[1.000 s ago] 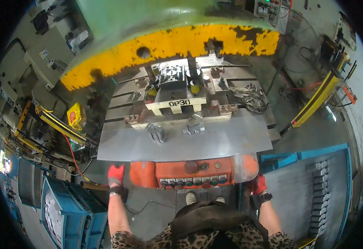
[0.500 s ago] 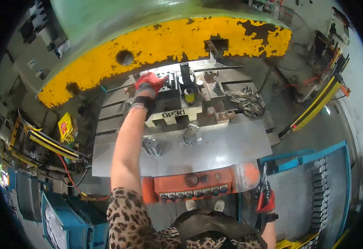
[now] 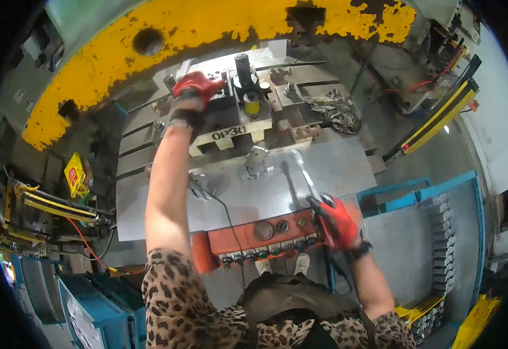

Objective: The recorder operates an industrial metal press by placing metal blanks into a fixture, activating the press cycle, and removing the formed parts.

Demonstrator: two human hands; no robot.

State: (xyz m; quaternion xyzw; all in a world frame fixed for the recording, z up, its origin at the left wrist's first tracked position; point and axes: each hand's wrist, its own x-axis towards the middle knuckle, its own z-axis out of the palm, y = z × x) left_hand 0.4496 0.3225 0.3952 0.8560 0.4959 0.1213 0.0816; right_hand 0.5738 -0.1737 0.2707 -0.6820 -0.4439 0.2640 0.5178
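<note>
My left hand [image 3: 197,87], in a red glove, reaches to the left side of the die block [image 3: 225,137] and is at a perforated metal plate on top of it. Its fingertips are blurred, so their grip is unclear. My right hand [image 3: 340,223], also red-gloved, is closed round a long slim metal tool [image 3: 305,174] with a pale curved tip, held above the steel table [image 3: 335,168]. A bent metal bracket [image 3: 257,158] lies in front of the die. A second metal part [image 3: 201,187] lies left of it, beside my left forearm. A black cylinder [image 3: 242,70] stands on the die.
The yellow press ram [image 3: 219,29] spans the far side. A crumpled grey cloth [image 3: 335,110] lies right of the die. Nearest me is an orange control panel [image 3: 259,235]. A blue-framed bin [image 3: 479,232] with stacked metal parts stands at right. Yellow guard posts [image 3: 440,119] flank the press.
My right hand has risen from beside the panel, bringing the tool over the table. My left hand stays at the die. The whole view has shifted, and a thin dark cord now crosses the panel.
</note>
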